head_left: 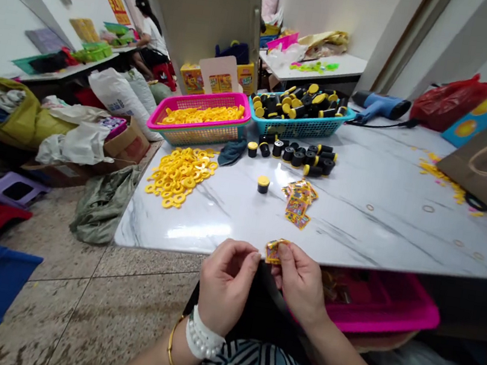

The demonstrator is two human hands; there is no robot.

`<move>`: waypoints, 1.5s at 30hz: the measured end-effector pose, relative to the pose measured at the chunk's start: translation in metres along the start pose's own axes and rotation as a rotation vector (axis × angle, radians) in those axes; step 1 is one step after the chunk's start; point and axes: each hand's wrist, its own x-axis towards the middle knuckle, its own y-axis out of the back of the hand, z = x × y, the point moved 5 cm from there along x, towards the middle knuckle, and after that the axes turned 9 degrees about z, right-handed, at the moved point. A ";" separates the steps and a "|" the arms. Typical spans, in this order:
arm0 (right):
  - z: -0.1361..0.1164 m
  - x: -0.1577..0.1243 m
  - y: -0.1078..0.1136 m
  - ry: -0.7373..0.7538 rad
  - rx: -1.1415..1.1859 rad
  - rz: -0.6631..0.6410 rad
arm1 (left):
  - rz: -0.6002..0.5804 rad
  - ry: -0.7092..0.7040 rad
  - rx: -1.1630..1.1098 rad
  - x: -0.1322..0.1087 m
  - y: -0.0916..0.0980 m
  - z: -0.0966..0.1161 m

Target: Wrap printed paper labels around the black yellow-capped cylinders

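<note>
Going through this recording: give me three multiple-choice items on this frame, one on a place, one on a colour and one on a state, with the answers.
1. Where does the teal basket of black-and-yellow spools stand?
A. On the floor
B. Beside the pink basket, on the marble table
C. Inside the pink basket

2. What colour are the loose rings heaped on the table?
A. Blue
B. White
C. Yellow

3. What is the right hand doing?
A. Resting flat on the table
B. Pinching a foil packet
C. Holding a black spool

Answers:
1. B: it sits on the tabletop next to the pink basket.
2. C: the whole heap shows yellow.
3. B: the packet is pinched in that hand, above the table edge.
</note>
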 end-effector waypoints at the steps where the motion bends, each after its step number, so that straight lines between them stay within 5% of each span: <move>1: 0.000 -0.002 -0.003 0.017 -0.016 -0.010 | 0.002 -0.012 0.012 -0.003 0.003 0.000; 11: -0.006 -0.014 -0.017 0.334 -0.244 -0.089 | 0.024 -0.014 -0.001 -0.004 0.015 -0.010; 15: -0.002 -0.012 -0.014 0.278 -0.233 -0.053 | 0.133 0.033 -0.040 -0.003 0.026 -0.013; 33: -0.006 -0.016 -0.025 0.510 -0.343 -0.104 | 0.023 0.210 -0.195 -0.005 0.024 -0.035; 41: -0.001 -0.010 -0.039 0.496 -0.324 -0.100 | 0.088 0.149 -0.156 0.000 0.035 -0.045; 45: 0.002 -0.009 -0.043 0.473 -0.296 -0.122 | 0.148 0.235 -0.210 0.004 0.035 -0.050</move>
